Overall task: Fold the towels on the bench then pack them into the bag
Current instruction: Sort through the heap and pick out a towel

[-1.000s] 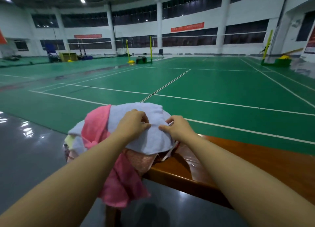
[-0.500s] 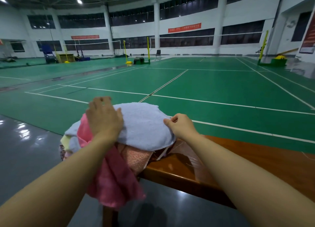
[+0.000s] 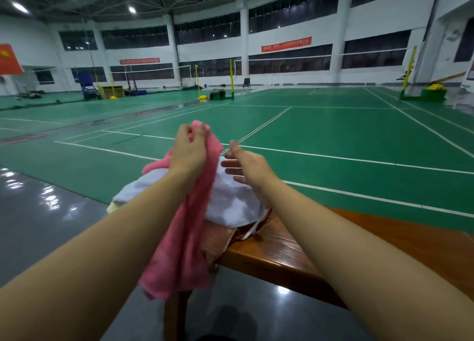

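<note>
Left hand [image 3: 188, 151] now off white towel [image 3: 230, 199], pinching pink towel [image 3: 184, 228] up from pile at bench [image 3: 384, 243] end; right hand [image 3: 246, 165] spread, reaching — folding starts

Red banner [image 3: 286, 44] on the far wall with pale lettering too blurred to read, second red banner [image 3: 139, 61] likewise unreadable, no other legible text

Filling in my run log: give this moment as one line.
step: picking towel | left hand: grips pink towel, lifted | right hand: open, beside it | white towel: on pile | bench: nothing folded
</note>
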Motion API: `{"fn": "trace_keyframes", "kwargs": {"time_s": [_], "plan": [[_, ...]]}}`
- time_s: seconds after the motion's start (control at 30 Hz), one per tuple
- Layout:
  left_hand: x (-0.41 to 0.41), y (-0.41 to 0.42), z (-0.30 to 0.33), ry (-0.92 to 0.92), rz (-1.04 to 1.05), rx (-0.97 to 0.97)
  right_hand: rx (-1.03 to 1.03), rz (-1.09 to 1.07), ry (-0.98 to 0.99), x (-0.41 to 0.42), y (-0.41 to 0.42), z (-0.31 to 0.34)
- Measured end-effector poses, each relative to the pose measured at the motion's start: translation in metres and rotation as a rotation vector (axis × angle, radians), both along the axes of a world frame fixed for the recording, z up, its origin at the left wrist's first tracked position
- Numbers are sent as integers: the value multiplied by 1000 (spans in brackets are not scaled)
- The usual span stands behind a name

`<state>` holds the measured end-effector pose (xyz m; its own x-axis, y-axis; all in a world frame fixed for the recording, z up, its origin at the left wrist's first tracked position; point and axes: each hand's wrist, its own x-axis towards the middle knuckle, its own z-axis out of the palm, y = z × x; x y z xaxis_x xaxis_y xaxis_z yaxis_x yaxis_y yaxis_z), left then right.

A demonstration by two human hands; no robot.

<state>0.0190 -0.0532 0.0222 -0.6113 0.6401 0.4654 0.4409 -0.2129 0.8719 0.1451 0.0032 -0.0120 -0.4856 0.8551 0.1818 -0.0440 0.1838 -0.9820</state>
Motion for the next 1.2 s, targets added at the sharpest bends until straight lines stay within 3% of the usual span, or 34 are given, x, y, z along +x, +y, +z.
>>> {"fn": "trace_keyframes", "kwargs": {"time_s": [0.13,0.23,0.4,0.57,0.7,0.77,0.87,0.9,0.93,1.0,1.07,1.13,1.2], "plan": [[66,18,20,-256,-317,24,-175,-3,184,37,4,22],[107,34,28,-403,-468,-19,-110,-136,194,86,13,25],[179,65,16,-366,-550,-81,31,-489,102,174,33,18],[229,82,1,-411,-582,-189,-103,-760,186,272,39,15],[249,95,-15,-448,-631,-145,-139,-869,141,334,38,15],[247,103,-24,-285,-563,-215,-95,-852,115,359,35,18],[245,103,-38,337,-340,-756,-57,-661,83,383,26,24],[248,100,-39,475,-269,-832,-69,-573,44,386,22,26],[254,97,-39,527,-262,-789,-93,-479,2,387,18,28],[272,94,-31,444,-460,-544,-152,-340,-72,385,13,29],[294,92,-21,128,-805,-339,-182,-255,-110,379,13,27],[309,91,-17,-140,-1040,-327,-197,-216,-116,374,15,24],[316,91,-20,-154,-1102,-333,-204,-208,-123,372,19,20]]}}
